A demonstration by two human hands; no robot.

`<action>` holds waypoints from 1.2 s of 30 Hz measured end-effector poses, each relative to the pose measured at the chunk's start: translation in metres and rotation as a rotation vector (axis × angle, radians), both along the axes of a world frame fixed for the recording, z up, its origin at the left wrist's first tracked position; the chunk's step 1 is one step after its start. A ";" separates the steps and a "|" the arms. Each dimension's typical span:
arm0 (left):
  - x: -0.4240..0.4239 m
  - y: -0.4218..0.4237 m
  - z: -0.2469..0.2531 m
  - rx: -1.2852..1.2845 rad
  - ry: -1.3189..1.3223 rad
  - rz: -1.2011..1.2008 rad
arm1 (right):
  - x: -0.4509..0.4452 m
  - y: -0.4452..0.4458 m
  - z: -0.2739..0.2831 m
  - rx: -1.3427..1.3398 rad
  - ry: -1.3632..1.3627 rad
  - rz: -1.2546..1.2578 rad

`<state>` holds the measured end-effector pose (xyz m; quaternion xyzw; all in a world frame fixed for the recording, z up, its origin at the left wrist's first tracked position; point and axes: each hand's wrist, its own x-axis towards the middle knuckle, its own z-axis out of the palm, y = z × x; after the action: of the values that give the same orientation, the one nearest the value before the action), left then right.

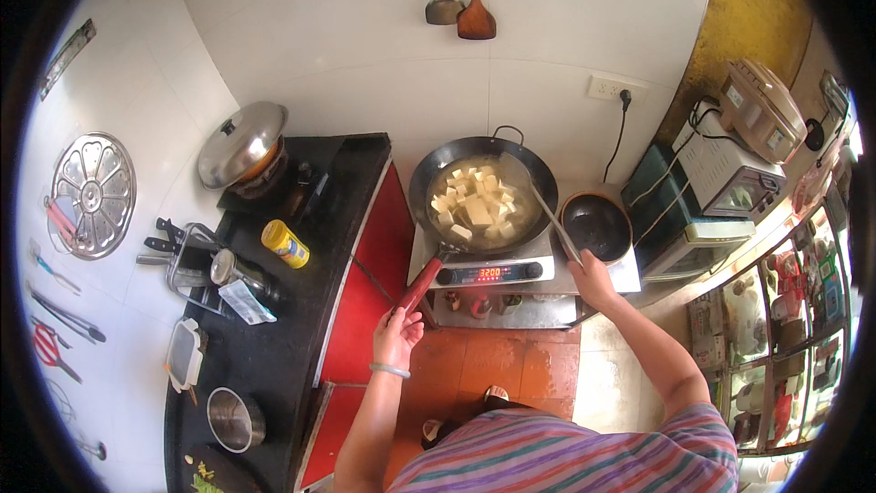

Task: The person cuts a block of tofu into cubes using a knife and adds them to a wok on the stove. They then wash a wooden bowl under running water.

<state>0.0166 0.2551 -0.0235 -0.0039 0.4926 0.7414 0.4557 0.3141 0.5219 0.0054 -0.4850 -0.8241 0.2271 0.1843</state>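
A black wok [428,164] sits on an induction cooker [496,274] whose red display is lit. Cubes of what looks like tofu [478,211] lie in cloudy liquid inside it. My left hand [397,339] grips the end of the wok's reddish wooden handle [421,284]. In my right hand [590,279] is the shaft of a metal wok spatula [547,209]; its blade dips into the liquid at the wok's right side. Close by my right hand stands a dark bowl [597,226], just right of the cooker.
Left on a black counter [301,315] are a yellow canister [286,244], a lidded pan [246,144], a knife holder [191,263] and a steel pot [236,419]. A wooden spatula [476,19] hangs on the wall. Stacked appliances [725,178] and a shelf rack [766,329] stand right.
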 end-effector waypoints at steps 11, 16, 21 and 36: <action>0.004 -0.001 0.002 0.001 0.020 0.001 | -0.145 0.038 -0.015 0.405 -0.696 0.102; -0.001 -0.003 0.000 0.045 0.063 -0.079 | -0.153 0.011 -0.026 0.227 -0.431 0.155; -0.003 -0.031 -0.003 -0.063 0.087 -0.125 | -0.054 0.020 -0.079 0.265 0.477 -0.262; 0.067 -0.354 -0.194 -0.385 -0.584 0.344 | 0.125 0.175 -0.301 -0.980 1.332 -0.826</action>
<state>0.0838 -0.0984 -0.2176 -0.3827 0.4644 0.6688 0.4366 0.4389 0.6973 -0.2953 -0.5336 -0.1212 0.6988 0.4607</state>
